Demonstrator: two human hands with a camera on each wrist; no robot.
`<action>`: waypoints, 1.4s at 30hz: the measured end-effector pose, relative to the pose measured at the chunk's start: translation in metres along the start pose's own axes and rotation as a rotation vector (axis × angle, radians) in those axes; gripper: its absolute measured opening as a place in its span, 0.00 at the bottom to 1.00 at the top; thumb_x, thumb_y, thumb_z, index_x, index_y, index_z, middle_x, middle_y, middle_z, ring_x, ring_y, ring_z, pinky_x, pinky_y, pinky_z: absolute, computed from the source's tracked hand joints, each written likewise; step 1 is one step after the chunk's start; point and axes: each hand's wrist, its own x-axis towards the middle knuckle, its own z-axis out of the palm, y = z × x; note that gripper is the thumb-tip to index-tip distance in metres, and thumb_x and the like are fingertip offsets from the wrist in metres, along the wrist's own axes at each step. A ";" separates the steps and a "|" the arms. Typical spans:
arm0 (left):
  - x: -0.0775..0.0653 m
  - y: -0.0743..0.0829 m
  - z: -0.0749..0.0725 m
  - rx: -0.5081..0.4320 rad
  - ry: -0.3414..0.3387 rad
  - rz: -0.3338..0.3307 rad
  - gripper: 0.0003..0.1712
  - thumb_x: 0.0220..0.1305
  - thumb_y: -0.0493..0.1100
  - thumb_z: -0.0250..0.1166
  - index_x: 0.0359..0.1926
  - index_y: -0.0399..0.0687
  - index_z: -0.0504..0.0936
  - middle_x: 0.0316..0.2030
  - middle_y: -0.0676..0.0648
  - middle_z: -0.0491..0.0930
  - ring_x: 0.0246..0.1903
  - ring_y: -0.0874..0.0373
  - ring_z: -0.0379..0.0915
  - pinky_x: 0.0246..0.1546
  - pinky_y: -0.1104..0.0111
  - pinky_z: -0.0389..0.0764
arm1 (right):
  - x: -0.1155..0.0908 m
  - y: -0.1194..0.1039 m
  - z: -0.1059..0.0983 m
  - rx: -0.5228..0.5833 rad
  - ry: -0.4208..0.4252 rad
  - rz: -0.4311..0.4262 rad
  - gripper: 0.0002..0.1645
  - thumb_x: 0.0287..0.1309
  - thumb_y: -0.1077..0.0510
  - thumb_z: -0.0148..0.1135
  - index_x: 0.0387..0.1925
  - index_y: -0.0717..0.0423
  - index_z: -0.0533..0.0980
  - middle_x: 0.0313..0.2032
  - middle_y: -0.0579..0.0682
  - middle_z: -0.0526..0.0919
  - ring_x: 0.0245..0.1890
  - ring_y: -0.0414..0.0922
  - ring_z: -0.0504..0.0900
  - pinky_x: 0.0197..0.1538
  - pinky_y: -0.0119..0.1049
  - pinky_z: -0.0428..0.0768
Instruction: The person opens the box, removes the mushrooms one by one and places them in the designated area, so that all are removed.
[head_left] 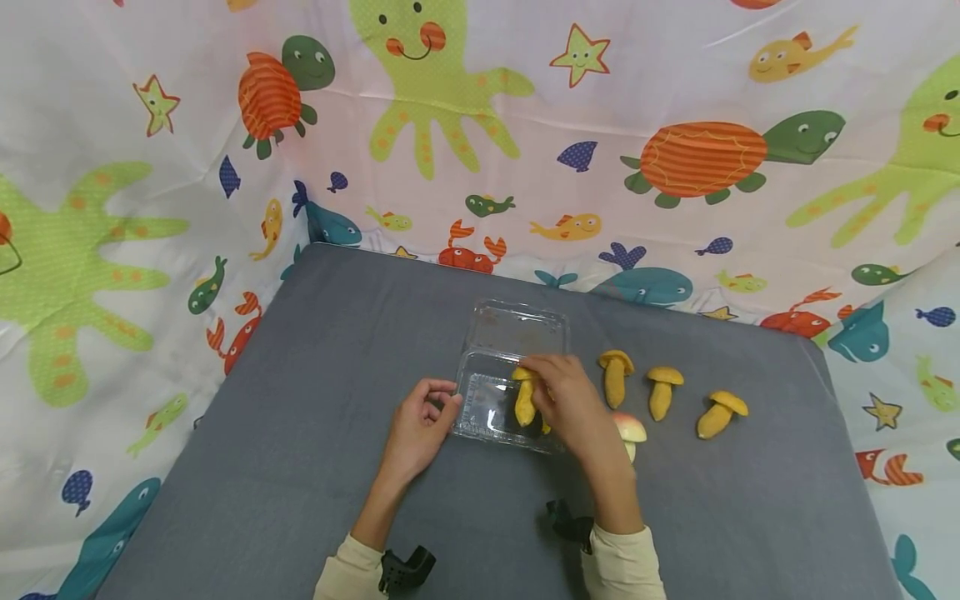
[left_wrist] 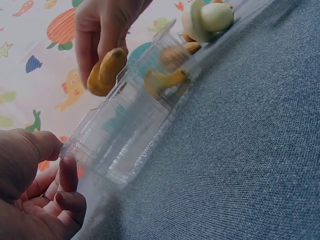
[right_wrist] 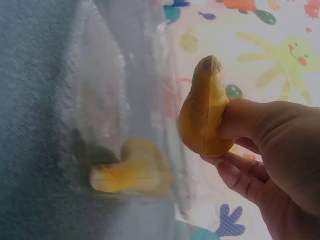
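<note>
A clear plastic clamshell box [head_left: 480, 404] lies on the grey cloth with its lid [head_left: 517, 325] folded back away from me. My left hand [head_left: 420, 421] pinches the box's near-left rim between thumb and forefinger. Over the right part of the box, my right hand [head_left: 573, 404] grips a yellow toy mushroom [right_wrist: 205, 107] by its cap, its stem pointing free of the fingers. Inside the box, at its right end, lies another yellow mushroom [left_wrist: 162, 82], mostly covered by the right hand in the head view.
Right of the box lie three yellow mushrooms [head_left: 663, 393] in a loose row. A mushroom with a reddish cap and pale stem [head_left: 628, 429] sits nearer, partly behind my right wrist. A curtain printed with sea animals [head_left: 450, 217] borders the grey table [head_left: 337, 333].
</note>
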 end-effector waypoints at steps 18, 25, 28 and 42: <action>0.000 0.001 0.000 0.015 0.009 -0.007 0.12 0.73 0.42 0.71 0.54 0.45 0.84 0.38 0.46 0.83 0.22 0.59 0.77 0.22 0.71 0.74 | -0.010 0.009 -0.034 -0.040 0.164 -0.016 0.23 0.67 0.69 0.69 0.63 0.60 0.82 0.55 0.56 0.88 0.52 0.56 0.84 0.54 0.54 0.83; 0.000 0.000 0.000 0.016 0.010 -0.013 0.13 0.72 0.43 0.71 0.53 0.45 0.85 0.38 0.46 0.83 0.23 0.58 0.76 0.23 0.71 0.74 | -0.021 0.017 -0.051 -0.052 0.249 0.019 0.26 0.63 0.70 0.72 0.62 0.57 0.83 0.49 0.54 0.90 0.47 0.53 0.87 0.45 0.51 0.86; 0.001 -0.001 0.000 0.016 0.009 -0.012 0.13 0.73 0.43 0.71 0.54 0.46 0.85 0.38 0.46 0.83 0.23 0.58 0.76 0.23 0.72 0.73 | -0.025 0.020 -0.057 -0.053 0.266 0.041 0.26 0.63 0.69 0.73 0.63 0.55 0.83 0.50 0.54 0.90 0.49 0.53 0.87 0.45 0.50 0.87; 0.001 -0.001 -0.002 0.022 -0.011 -0.003 0.13 0.74 0.46 0.70 0.54 0.48 0.84 0.39 0.47 0.83 0.24 0.58 0.75 0.23 0.71 0.73 | -0.049 0.038 -0.081 -0.090 0.422 0.052 0.27 0.61 0.73 0.72 0.61 0.54 0.85 0.55 0.52 0.89 0.48 0.55 0.87 0.55 0.16 0.71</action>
